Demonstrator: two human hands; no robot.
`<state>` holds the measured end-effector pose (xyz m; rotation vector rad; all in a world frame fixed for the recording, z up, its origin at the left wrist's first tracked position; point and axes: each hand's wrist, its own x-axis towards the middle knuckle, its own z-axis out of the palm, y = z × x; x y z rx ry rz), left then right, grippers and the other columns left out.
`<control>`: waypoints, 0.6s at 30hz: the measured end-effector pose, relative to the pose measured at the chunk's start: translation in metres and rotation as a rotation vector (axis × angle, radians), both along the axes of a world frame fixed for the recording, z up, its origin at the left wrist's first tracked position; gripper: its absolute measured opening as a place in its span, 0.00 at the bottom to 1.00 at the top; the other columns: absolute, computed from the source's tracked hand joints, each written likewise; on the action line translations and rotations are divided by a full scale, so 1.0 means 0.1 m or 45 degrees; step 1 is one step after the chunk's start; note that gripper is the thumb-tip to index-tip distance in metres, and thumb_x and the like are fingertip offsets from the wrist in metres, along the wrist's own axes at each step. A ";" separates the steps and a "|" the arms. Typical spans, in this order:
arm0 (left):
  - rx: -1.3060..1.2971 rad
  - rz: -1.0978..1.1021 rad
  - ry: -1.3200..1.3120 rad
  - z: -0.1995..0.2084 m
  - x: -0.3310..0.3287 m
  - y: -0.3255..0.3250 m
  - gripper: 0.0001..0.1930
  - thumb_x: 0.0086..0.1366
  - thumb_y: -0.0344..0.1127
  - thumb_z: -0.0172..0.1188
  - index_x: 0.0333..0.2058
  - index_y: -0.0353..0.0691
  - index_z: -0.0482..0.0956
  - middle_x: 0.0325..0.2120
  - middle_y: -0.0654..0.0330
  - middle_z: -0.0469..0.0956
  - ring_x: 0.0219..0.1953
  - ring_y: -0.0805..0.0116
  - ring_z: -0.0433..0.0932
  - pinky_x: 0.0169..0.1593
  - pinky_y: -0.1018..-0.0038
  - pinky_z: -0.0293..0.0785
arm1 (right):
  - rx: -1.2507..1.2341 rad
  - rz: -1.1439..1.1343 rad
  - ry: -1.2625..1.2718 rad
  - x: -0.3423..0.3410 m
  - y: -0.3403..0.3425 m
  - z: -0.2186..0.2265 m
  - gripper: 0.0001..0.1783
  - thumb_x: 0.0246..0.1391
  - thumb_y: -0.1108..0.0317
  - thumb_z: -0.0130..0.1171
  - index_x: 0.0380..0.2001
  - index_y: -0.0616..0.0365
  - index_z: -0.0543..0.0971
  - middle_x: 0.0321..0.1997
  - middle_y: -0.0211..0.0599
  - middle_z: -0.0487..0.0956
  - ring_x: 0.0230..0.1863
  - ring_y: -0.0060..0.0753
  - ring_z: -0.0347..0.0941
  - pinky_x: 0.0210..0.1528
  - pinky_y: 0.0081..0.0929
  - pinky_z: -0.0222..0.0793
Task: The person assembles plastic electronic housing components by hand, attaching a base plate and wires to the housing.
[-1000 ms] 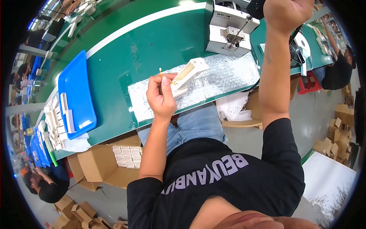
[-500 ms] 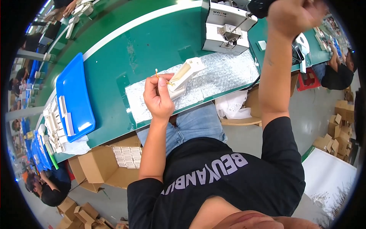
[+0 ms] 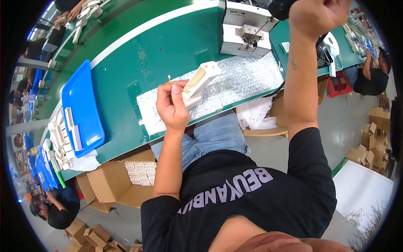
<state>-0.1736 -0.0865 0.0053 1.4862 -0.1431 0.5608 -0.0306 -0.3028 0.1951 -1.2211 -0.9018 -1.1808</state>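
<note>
A white plastic housing [image 3: 204,79], long and hollow like an open tray, is held at its near left end by my left hand [image 3: 173,110]. The thumb and fingers pinch that end, where thin orange and yellow wires [image 3: 184,90] run. A small white connector [image 3: 169,77] on a wire sticks up above the fingers. Over the far right of the bench my right hand [image 3: 317,19] is raised, its fingers curled. Whatever it may hold is hidden, as the picture's upper edge cuts off part of the hand. A black rounded part [image 3: 280,8] is just left of it.
A white bench machine [image 3: 245,35] with a metal fixture stands beyond the silvery mat [image 3: 239,77]. At left lie a blue tray [image 3: 86,101] and several white housings [image 3: 58,136]. An open carton [image 3: 105,182] sits below the bench edge. Co-workers sit at both sides.
My right hand has shifted slightly left, and its fingers look less blurred. My left hand still pinches the housing. The whole view has shifted a little.
</note>
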 end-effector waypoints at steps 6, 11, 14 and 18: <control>0.030 0.002 -0.046 -0.02 0.01 0.02 0.07 0.72 0.30 0.47 0.34 0.33 0.68 0.34 0.52 0.81 0.37 0.70 0.78 0.44 0.75 0.72 | 0.019 -0.072 0.000 -0.12 -0.14 0.10 0.17 0.62 0.62 0.57 0.51 0.57 0.70 0.25 0.32 0.75 0.18 0.21 0.73 0.16 0.17 0.71; 0.022 0.008 -0.027 -0.03 0.00 0.02 0.07 0.72 0.30 0.47 0.35 0.33 0.68 0.34 0.52 0.81 0.38 0.70 0.78 0.44 0.76 0.72 | 0.020 0.015 0.024 -0.02 0.00 0.01 0.18 0.62 0.63 0.58 0.51 0.58 0.69 0.25 0.32 0.75 0.17 0.20 0.72 0.17 0.18 0.70; 0.032 0.007 -0.031 -0.01 0.01 0.01 0.07 0.72 0.30 0.47 0.35 0.33 0.68 0.34 0.52 0.81 0.38 0.70 0.77 0.44 0.76 0.72 | 0.098 -0.049 -0.054 -0.09 0.00 0.06 0.17 0.62 0.63 0.57 0.50 0.58 0.69 0.24 0.32 0.75 0.18 0.20 0.72 0.17 0.19 0.70; 0.041 -0.005 -0.046 -0.02 0.01 0.03 0.07 0.72 0.30 0.47 0.35 0.33 0.68 0.34 0.52 0.81 0.38 0.70 0.78 0.44 0.75 0.72 | -0.042 -0.068 -0.056 -0.09 -0.12 0.08 0.19 0.62 0.61 0.58 0.51 0.58 0.69 0.25 0.33 0.76 0.18 0.21 0.73 0.16 0.18 0.71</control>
